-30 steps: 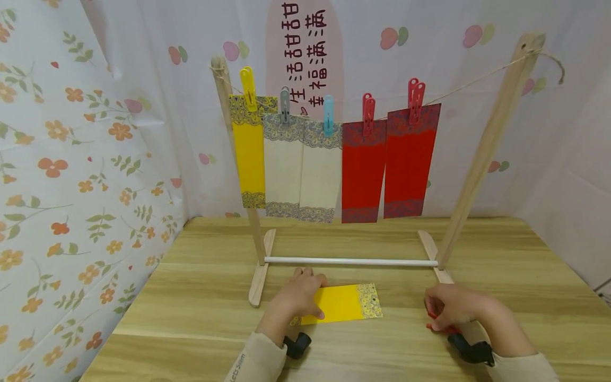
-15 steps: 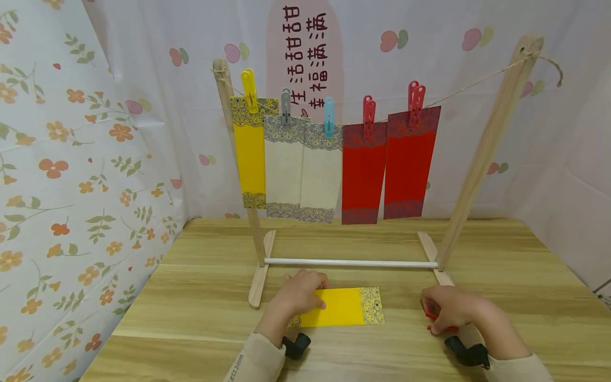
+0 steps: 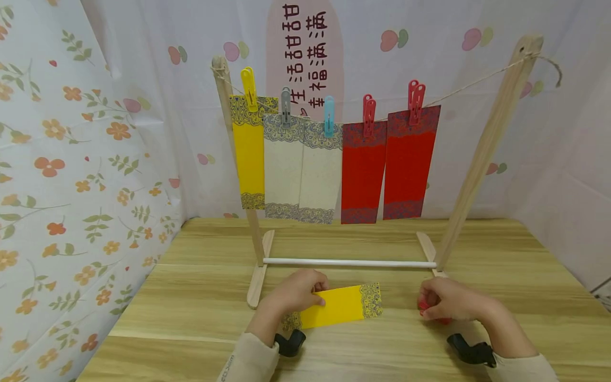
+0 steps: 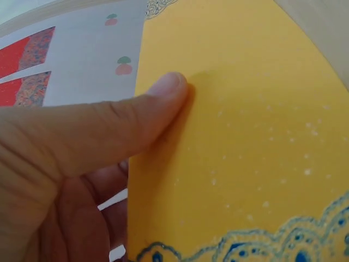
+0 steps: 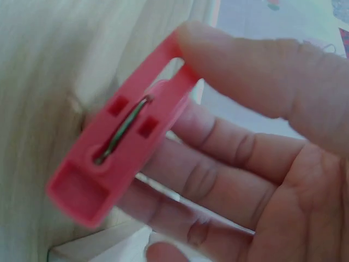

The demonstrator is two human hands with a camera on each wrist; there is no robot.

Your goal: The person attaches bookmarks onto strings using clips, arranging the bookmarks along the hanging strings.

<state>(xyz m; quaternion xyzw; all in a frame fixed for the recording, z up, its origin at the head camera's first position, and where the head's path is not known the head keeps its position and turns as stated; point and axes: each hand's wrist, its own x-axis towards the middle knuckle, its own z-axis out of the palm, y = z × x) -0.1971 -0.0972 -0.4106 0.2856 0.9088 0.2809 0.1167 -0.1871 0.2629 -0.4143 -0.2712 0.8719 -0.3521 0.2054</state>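
Low over the table, my left hand (image 3: 298, 292) pinches a yellow card (image 3: 339, 306) by its long far edge. In the left wrist view the thumb lies across the front of the card (image 4: 245, 120), with fingers behind it. The card's patterned right end tilts slightly up. To the right, my right hand (image 3: 451, 300) grips a red clothespin, mostly covered by the fingers in the head view. The right wrist view shows this clothespin (image 5: 125, 125) with its metal spring, thumb on one side of its handle end and fingers on the other.
Behind the hands stands a wooden rack with a left post (image 3: 221, 79), a right post (image 3: 487, 154) and a white bottom rod (image 3: 348, 262). Cards in yellow (image 3: 249, 159), white (image 3: 281, 170) and red (image 3: 364, 175) hang from its string by clothespins. A floral curtain (image 3: 86, 185) borders the left.
My left hand has lifted the yellow card, which lay flat on the table before. My right hand has risen slightly with the red clothespin. The hanging cards stay put.
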